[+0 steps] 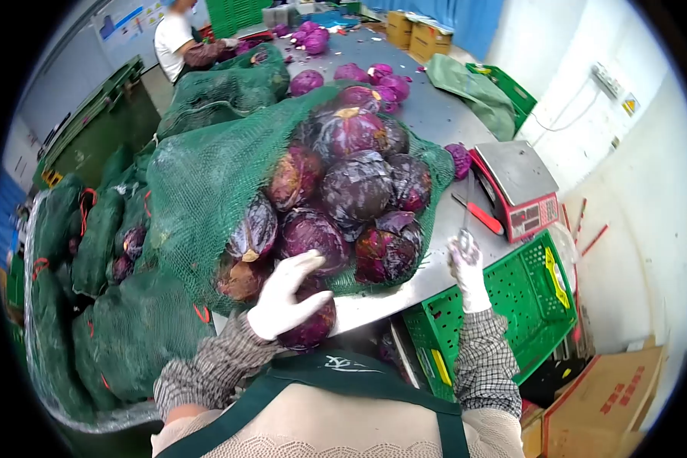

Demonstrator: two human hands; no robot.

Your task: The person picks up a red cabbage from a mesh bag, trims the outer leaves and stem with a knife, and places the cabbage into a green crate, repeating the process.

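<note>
My left hand, in a white glove, is spread open over a red cabbage at the table's front edge, and seems to touch it. Behind it, several red cabbages with dark outer leaves lie in the mouth of a green mesh sack. My right hand, also gloved, is closed around a knife whose blade points away from me. Beside that blade a red-handled tool lies on the metal table.
A scale and a green crate stand at the right. Filled mesh sacks are piled at the left. Peeled purple cabbages lie farther back. Across the table a person stands near more sacks. A cardboard box is lower right.
</note>
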